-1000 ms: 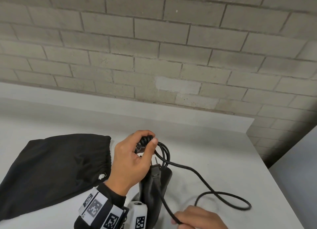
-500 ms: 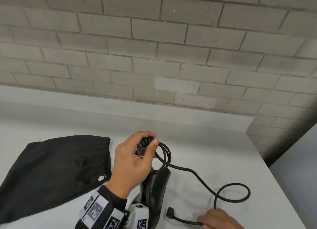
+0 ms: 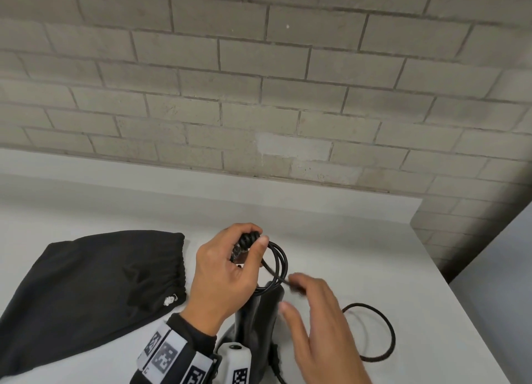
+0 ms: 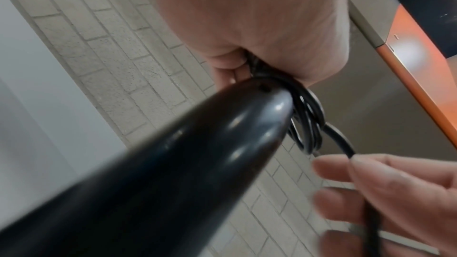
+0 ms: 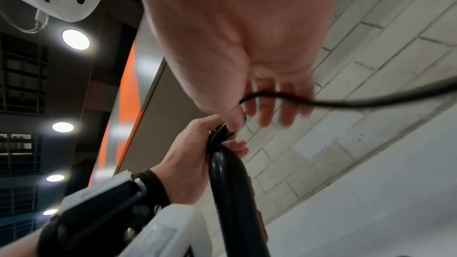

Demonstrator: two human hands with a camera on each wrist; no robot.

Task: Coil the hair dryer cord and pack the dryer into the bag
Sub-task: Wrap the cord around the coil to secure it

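Hands meet over a black hair dryer [image 3: 260, 320] at lower centre of the head view, its handle end raised above a white table [image 3: 331, 239]. The left hand [image 3: 227, 271] curls tight round gathered loops of black cord [image 3: 280, 261] at the handle's tip. The right hand [image 3: 322, 323], blurred at lower right, pinches the cord's loose run between thumb and fingers, its other fingers spread; slack arcs onto the table at right. A black drawstring bag [image 3: 86, 288] lies flat at lower left, just beside the left wrist. A pale brick wall [image 3: 259, 81] fills the upper frame.
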